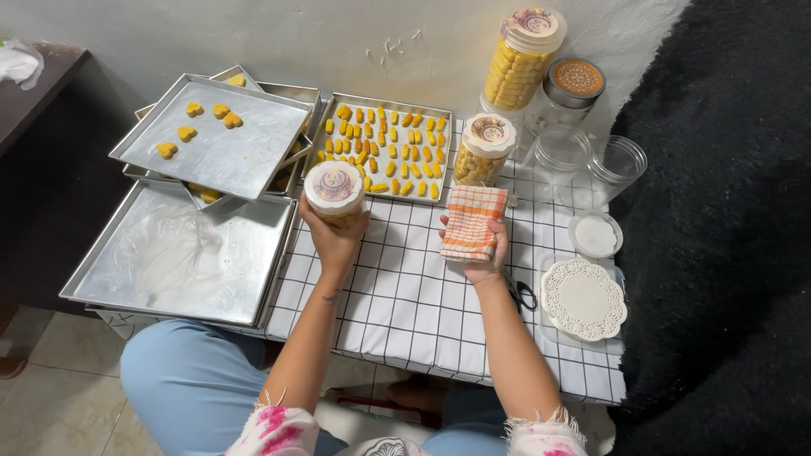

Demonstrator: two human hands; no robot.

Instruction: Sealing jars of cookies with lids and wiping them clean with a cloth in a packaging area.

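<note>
Left hand (332,241) grips jar (335,194) (trays (182,279) beside); right hand (481,253) cloth (470,224).

tray of cookies (384,150): far edge of the bench (405,295), middle
stacked trays (215,139): far-left, few cookies
big tray (182,253): left edge, plastic sheet inside
filled jars (521,59): far-right corner
open jars (617,160): right edge
doilies (583,298): near-right
scissors (524,293): beside doilies
</note>
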